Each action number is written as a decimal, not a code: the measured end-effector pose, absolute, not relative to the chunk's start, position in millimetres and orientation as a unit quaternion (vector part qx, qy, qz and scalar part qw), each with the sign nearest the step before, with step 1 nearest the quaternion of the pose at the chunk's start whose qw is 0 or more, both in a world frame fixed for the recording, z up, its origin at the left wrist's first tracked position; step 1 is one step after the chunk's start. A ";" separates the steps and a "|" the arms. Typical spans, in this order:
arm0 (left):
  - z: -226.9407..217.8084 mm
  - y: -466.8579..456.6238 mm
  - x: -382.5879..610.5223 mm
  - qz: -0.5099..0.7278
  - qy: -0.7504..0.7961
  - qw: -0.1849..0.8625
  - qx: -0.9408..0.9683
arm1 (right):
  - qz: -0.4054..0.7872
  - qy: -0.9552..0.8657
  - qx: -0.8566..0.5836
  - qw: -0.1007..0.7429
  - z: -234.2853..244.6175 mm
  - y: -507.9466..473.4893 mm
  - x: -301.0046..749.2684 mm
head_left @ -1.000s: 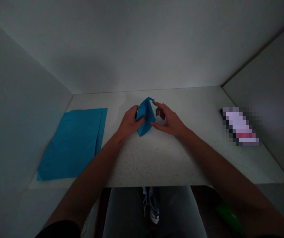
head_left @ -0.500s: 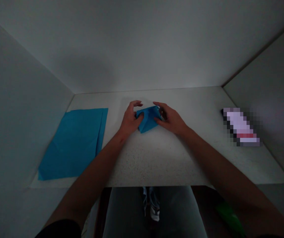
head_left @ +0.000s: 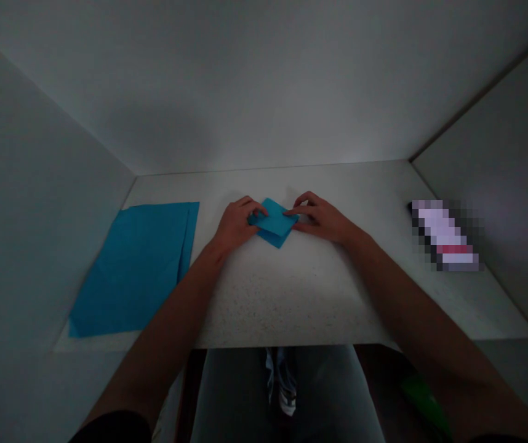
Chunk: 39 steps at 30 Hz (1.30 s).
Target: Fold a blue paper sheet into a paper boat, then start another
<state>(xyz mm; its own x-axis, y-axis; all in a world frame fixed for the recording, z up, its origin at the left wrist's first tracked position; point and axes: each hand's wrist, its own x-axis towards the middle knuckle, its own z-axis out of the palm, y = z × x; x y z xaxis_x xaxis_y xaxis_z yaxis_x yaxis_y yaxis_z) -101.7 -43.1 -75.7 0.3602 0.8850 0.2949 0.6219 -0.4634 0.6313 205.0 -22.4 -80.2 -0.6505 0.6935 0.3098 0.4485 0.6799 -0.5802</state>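
A small folded blue paper (head_left: pixel 275 221) lies between my two hands near the middle of the table, roughly diamond-shaped, with one layer over another at its front edge. My left hand (head_left: pixel 239 223) pinches its left corner, fingers on top and thumb at the lower edge. On the opposite side my right hand (head_left: pixel 318 216) grips the right corner, with the index finger resting on the top face and the thumb by the edge. Parts of both corners are hidden by the fingers.
Larger blue paper sheets (head_left: pixel 135 264) lie stacked at the left of the white speckled table (head_left: pixel 282 307). A blurred-out phone-like object (head_left: pixel 446 234) lies at the right. White walls (head_left: pixel 273 86) enclose the table's back and sides.
The folded paper has gone from standing partly open and tilted to a flatter diamond. Both hands have shifted their fingers to its left and right corners.
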 end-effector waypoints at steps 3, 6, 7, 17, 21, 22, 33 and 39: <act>-75.5 -45.1 -102.5 0.268 0.457 0.207 0.823 | 0.226 -0.880 -0.332 0.255 -79.5 -18.7 212.4; -73.6 -47.1 -103.6 0.265 0.435 0.208 0.835 | 0.260 -0.866 -0.332 0.268 -77.1 -16.3 218.1; -72.7 -47.3 -104.2 0.270 0.426 0.216 0.836 | 0.275 -0.861 -0.331 0.272 -76.3 -15.6 219.4; -76.4 -42.0 -103.7 0.307 0.488 0.222 0.786 | 0.249 -0.840 -0.392 0.279 -80.7 -11.5 212.7; -75.5 -45.0 -101.5 0.272 0.541 0.177 0.776 | 0.179 -0.841 -0.446 0.247 -83.5 -12.4 212.4; -74.4 -46.0 -100.9 0.258 0.541 0.174 0.781 | 0.177 -0.843 -0.449 0.236 -83.2 -13.3 212.5; -76.3 -48.7 -99.3 0.253 0.541 0.181 0.782 | 0.332 -0.812 -0.373 0.302 -74.2 -21.2 204.2; -83.8 -43.8 -98.7 0.335 0.510 0.251 0.751 | 0.367 -0.734 -0.376 0.430 -78.7 -20.8 197.3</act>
<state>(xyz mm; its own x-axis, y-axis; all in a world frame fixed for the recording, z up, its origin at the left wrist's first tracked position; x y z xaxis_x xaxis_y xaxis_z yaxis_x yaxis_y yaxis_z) -98.7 -43.8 -83.8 0.2551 0.9348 0.2472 0.5976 -0.3533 0.7197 197.3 -20.8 -78.7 -0.3475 0.8678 0.3552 0.2372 0.4478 -0.8621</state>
